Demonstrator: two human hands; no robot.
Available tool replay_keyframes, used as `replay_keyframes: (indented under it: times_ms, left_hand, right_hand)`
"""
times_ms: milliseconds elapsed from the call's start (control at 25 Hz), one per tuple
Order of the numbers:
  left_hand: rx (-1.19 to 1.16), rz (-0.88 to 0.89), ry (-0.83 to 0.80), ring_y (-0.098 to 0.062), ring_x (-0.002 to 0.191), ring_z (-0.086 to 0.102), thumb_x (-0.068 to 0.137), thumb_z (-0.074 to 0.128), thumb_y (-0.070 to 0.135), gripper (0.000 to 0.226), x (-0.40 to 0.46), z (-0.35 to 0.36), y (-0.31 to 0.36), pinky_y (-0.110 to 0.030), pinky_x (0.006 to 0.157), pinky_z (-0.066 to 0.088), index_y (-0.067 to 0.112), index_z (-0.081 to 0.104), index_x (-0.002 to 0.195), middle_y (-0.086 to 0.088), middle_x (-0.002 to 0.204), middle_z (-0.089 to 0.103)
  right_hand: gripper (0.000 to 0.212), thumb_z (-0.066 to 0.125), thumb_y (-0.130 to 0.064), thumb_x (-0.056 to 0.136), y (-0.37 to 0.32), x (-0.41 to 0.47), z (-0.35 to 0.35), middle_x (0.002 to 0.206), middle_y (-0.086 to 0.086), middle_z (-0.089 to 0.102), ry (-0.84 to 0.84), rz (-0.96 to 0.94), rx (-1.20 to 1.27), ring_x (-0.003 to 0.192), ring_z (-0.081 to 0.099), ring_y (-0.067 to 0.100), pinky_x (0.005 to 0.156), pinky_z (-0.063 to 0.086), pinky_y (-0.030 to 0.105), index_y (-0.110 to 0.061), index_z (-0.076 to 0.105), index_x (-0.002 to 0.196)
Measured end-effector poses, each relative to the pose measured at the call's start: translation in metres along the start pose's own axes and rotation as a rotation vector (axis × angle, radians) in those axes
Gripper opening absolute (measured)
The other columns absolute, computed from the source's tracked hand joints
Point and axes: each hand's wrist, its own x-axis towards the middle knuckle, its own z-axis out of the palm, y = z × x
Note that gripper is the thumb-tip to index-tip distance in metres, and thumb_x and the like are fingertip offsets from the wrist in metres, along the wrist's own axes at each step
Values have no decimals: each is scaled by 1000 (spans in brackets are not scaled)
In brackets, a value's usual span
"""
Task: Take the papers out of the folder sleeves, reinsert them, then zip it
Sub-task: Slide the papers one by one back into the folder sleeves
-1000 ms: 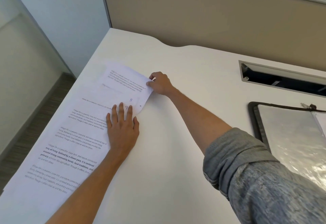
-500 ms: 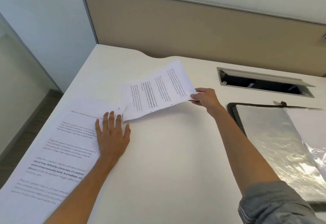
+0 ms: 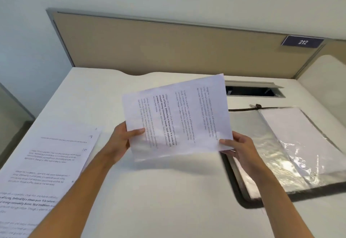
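Above the white desk (image 3: 168, 200), one printed sheet (image 3: 177, 117) is held up in both hands, with the open folder (image 3: 241, 181) lying to the right.

The desk carries the folder with its clear sleeves (image 3: 265, 144) facing up, and a loose spread of papers (image 3: 46, 162) lies well apart on the left. The sheet hangs between them, clear of the desk, its long axis running left to right and tilted up toward the right; its lines of text run top to bottom, so it is turned sideways. It looks light and floppy, likely to sag or crease, so gripping opposite edges suits it. The left hand (image 3: 119, 140) pinches the lower left edge and the right hand (image 3: 237, 146) pinches the lower right corner.
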Motion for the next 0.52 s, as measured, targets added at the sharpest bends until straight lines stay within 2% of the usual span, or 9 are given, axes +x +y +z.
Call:
replay_keyframes:
  times_ms: [120, 240, 400, 440, 520]
  left_hand:
    - [144, -10, -46, -33, 108, 66, 77, 74, 7, 45, -3, 34, -3, -43, 88, 56, 7, 64, 120, -11, 117, 70]
    - [199, -53, -109, -33, 105, 67, 83, 67, 0, 37, -2, 70, -7, -47, 89, 55, 5, 65, 120, -11, 115, 70]
    - [226, -115, -146, -34, 105, 67, 85, 65, 3, 35, 2, 131, -19, -48, 91, 53, 5, 64, 120, -13, 116, 70]
    - [187, -127, -140, -33, 106, 67, 89, 62, 9, 31, 3, 146, -22, -46, 90, 54, 6, 64, 119, -13, 116, 70]
    - [-57, -201, -106, -30, 100, 68, 97, 52, 28, 29, 7, 171, -31, -41, 85, 54, 10, 68, 114, -12, 114, 70]
  right_hand:
    - [28, 66, -12, 85, 1, -19, -38, 110, 5, 74, -79, 60, -90, 99, 70, 25, 86, 54, 38, -10, 72, 112]
    - [28, 72, -17, 82, 3, -25, -70, 106, 3, 75, -67, 71, -106, 96, 72, 24, 80, 54, 33, -9, 72, 109]
    - [31, 73, -10, 83, 13, -34, -115, 108, 2, 75, -24, 16, -77, 98, 72, 21, 80, 57, 33, -13, 68, 114]
    - [33, 73, -8, 83, 17, -37, -128, 109, 3, 74, 0, 12, -64, 98, 72, 21, 79, 58, 32, -12, 67, 115]
    - [32, 72, -6, 83, 25, -46, -156, 106, 4, 75, 90, 6, -12, 94, 73, 21, 72, 59, 27, -11, 67, 114]
